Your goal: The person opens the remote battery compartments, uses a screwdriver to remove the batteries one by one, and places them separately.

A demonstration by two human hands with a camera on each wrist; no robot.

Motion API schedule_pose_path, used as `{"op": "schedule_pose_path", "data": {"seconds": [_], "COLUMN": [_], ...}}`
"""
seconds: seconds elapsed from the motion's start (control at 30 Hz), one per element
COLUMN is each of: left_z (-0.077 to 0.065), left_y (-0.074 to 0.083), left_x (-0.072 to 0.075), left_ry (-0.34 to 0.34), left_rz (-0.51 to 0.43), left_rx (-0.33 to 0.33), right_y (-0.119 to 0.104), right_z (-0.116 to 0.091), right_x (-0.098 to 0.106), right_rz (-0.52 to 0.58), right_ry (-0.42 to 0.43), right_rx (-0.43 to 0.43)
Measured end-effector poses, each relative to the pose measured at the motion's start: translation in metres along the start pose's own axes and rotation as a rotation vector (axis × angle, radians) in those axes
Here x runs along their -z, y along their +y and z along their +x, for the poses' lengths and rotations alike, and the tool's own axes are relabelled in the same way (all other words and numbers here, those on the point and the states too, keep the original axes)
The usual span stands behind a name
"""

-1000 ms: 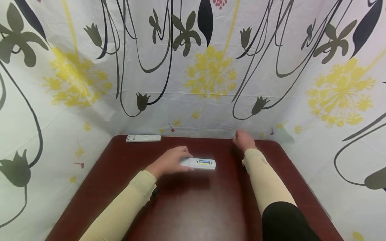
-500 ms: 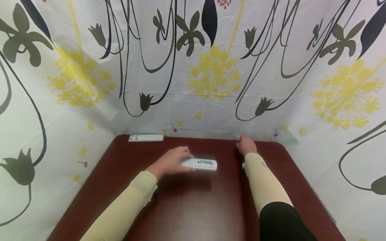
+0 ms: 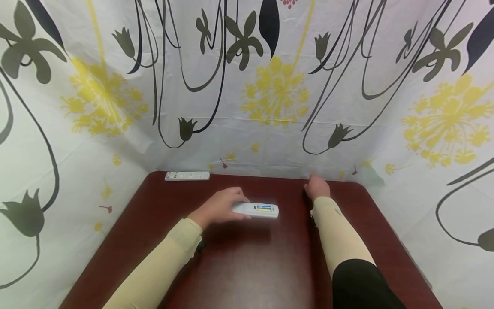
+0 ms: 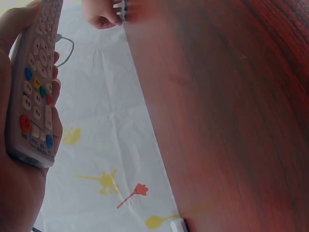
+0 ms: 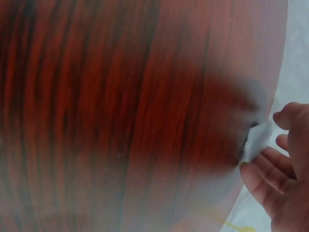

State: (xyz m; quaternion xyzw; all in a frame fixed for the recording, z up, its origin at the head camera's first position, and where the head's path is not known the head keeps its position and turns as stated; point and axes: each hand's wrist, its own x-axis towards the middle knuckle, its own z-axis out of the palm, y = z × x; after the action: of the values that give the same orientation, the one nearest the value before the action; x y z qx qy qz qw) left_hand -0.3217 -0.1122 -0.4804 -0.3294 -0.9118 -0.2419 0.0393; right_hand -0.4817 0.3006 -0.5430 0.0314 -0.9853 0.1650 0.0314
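Observation:
My left hand (image 3: 221, 206) grips a white remote control (image 3: 270, 210) above the table's middle. Its back faces up in the head view, the battery compartment uncovered with blue-and-yellow batteries (image 3: 264, 208) inside. From the left wrist, the button side of the remote (image 4: 36, 92) shows coloured keys, thumb on one side and fingers on the other. At the far right table edge, my right hand (image 3: 318, 187) holds a small, flat, whitish battery cover (image 5: 258, 140) between thumb and fingertips, low by the surface. The head view hides that cover behind the hand.
A second white remote (image 3: 187, 176) lies button side up along the far left edge of the dark red-brown table (image 3: 247, 266). A flower-patterned white cloth (image 3: 231, 103) hangs directly behind the table and along both sides.
Both hands and the held remote keep nearly the same pose. The whole head view has shifted slightly, so the scene sits a little farther right.

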Motion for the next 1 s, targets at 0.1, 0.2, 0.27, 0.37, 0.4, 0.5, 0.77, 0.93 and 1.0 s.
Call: {"op": "schedule_pose_path", "data": {"seconds": [0.1,0.2,0.27,0.37,0.4,0.5,0.77,0.93,1.0], "left_z": [0.001,0.001,0.002,0.003,0.003,0.003,0.002,0.003,0.003], "left_y": [0.001,0.002,0.003,0.003,0.004,0.004,0.002,0.001,0.001], "left_x": [-0.001,-0.002,-0.001,-0.001,-0.001,-0.002,-0.004,-0.005,-0.005], "left_ry": [-0.004,-0.007,-0.006,-0.002,0.000,-0.001,0.007,0.016,0.020], "left_rz": [-0.008,-0.017,-0.016,-0.019,-0.018,-0.022,-0.019,-0.003,-0.002], "left_rx": [0.006,0.008,0.003,-0.008,-0.011,-0.009,-0.009,-0.043,-0.050], "right_y": [0.000,-0.002,-0.004,-0.010,-0.012,-0.022,-0.065,-0.083,-0.089], "right_z": [-0.002,-0.004,-0.005,-0.008,-0.010,-0.020,-0.064,-0.093,-0.105], "right_x": [0.001,0.003,0.004,0.007,0.007,0.012,0.031,0.041,0.046], "right_rz": [0.000,-0.009,-0.005,0.032,0.049,0.118,0.293,0.326,0.368], "right_ry": [0.004,0.021,0.043,0.071,0.078,0.083,0.023,-0.015,-0.044], "right_rx": [-0.018,-0.017,0.007,0.057,0.075,0.128,0.273,0.341,0.366]}}
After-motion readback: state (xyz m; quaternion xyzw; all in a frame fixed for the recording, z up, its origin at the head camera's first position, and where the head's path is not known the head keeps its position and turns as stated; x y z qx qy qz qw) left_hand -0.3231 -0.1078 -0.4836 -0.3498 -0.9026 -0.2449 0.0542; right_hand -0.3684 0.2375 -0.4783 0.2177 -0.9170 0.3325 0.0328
